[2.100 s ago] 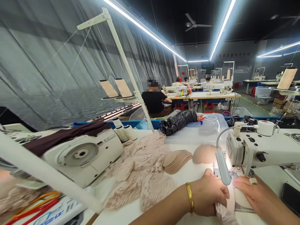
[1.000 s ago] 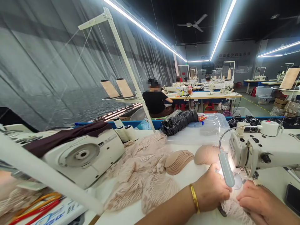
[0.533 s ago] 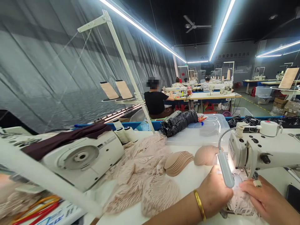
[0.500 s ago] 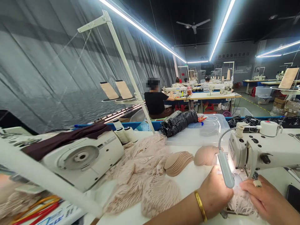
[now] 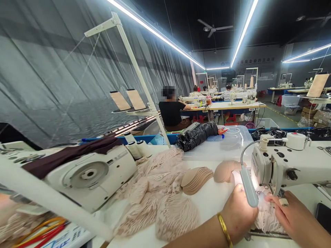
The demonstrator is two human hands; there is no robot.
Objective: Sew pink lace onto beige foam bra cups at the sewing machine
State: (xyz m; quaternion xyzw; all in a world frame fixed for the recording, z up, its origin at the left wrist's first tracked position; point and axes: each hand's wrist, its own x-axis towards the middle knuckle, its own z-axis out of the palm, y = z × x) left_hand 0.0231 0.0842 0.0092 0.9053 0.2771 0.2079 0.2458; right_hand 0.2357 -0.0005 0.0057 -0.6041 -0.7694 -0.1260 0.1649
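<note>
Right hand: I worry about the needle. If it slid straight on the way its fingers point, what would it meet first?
Likely the left hand, just across the lace piece from the right hand; depth is unclear.

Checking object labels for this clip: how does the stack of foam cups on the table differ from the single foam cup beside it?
The stack of foam cups is many thin pieces fanned out with edges showing; the single foam cup is one smooth dome. The stack lies nearer the lace fabric pile; the single cup sits closer to the sewing machine, partly in its lamp glare. Both are beige and rest on the white table.
</note>
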